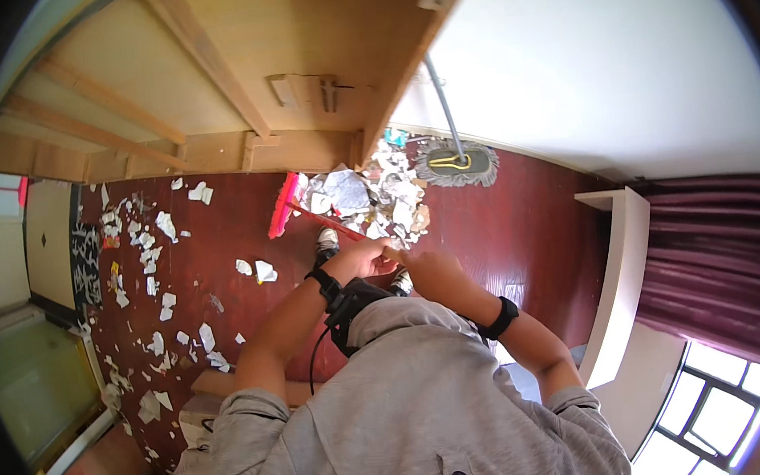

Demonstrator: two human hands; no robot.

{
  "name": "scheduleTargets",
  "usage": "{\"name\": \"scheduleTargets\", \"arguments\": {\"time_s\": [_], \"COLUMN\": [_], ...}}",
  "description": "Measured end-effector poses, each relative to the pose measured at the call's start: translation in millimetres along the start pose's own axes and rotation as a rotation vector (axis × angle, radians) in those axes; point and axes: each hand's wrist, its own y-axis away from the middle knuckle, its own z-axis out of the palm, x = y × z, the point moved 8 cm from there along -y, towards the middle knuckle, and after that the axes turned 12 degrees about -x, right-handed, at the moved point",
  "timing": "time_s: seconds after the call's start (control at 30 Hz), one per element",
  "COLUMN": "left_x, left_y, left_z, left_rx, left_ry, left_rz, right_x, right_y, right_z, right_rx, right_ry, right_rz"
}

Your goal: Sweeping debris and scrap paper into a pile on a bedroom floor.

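Observation:
A red broom [284, 205] has its bristles on the dark red floor, left of a heap of torn paper scraps [393, 193]. Its thin red handle runs down towards my body. My left hand [375, 256] is closed around the handle in front of my waist. Beside it, my right hand [433, 272] grips the handle's end, its fingers partly hidden. Many loose paper scraps [148, 256] lie scattered over the floor to the left. My shoes show on both sides of my hands, near the heap.
A grey mop [460, 163] leans against the white wall just right of the heap. Wooden furniture [213, 153] with slats overhangs the floor ahead. A white shelf-like unit [618, 286] and a purple curtain [711, 272] stand right; boxes and bags [197, 419] lie lower left.

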Motion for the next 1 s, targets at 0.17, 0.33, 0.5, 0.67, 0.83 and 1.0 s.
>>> {"name": "scheduleTargets", "arguments": {"time_s": [0.17,0.33,0.5,0.67,0.83,1.0], "left_x": [-37,-65,-90,-88,-112,-141], "left_y": [-38,-66,-57,35,120,203], "left_z": [84,143,145,140,101,49], "left_rx": [-0.059,-0.132,-0.276,-0.116,-0.048,0.096], "left_ry": [-0.043,-0.144,-0.04,0.016,0.294,0.339], "left_rz": [-0.088,-0.106,0.038,0.189,0.36,0.603], "right_x": [57,90,52,-26,-113,-186], "right_y": [70,130,167,179,181,163], "right_z": [23,29,11,4,3,7], "right_rx": [0.015,0.112,0.126,0.052,0.285,0.204], "right_ry": [0.01,-0.027,0.016,0.297,0.681,0.619], "right_rz": [0.031,0.075,0.009,-0.149,-0.492,-0.752]}}
